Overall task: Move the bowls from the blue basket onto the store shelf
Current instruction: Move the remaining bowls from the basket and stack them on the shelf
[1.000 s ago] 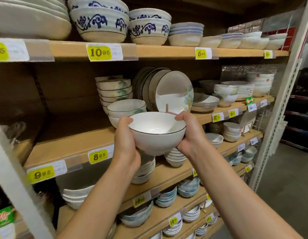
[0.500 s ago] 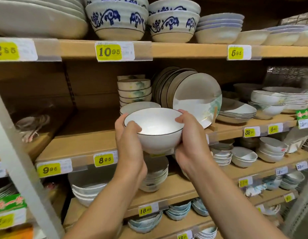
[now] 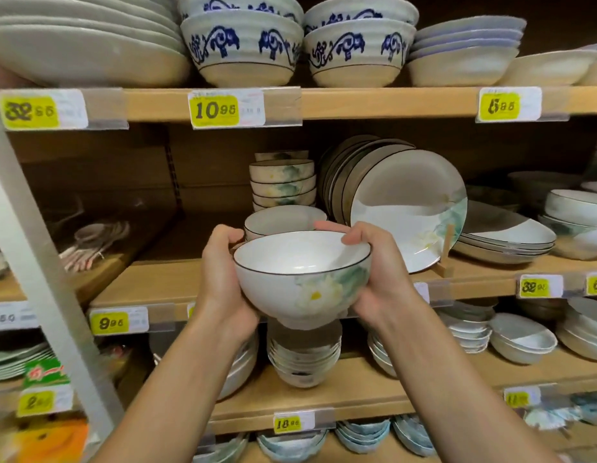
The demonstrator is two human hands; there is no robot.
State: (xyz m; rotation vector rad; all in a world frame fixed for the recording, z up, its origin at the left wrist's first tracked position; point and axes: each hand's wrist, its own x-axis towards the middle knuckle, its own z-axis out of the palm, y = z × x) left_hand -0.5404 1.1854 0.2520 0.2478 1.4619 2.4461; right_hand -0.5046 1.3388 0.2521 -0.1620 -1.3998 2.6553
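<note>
A white bowl (image 3: 300, 279) with a dark rim and a pale green flower on its side is held in the air in front of the middle wooden shelf (image 3: 163, 282). My left hand (image 3: 223, 279) grips its left side and my right hand (image 3: 377, 272) grips its right side, fingers over the rim. The bowl tilts slightly toward me. Just behind it on the shelf stands a matching white bowl (image 3: 283, 220), and behind that a stack of similar bowls (image 3: 282, 183). The blue basket is out of view.
Plates stand upright on a wooden rack (image 3: 407, 208) right of the bowls. Blue-patterned bowls (image 3: 243, 45) fill the top shelf. A bare stretch of shelf lies left of the bowls. A white metal upright (image 3: 40, 275) crosses the left side. Lower shelves hold more stacked dishes (image 3: 304, 359).
The camera has moved closer to the shelf. Both hands have rotated the bowl, so its flower pattern now faces me, and it sits a little lower before the shelf.
</note>
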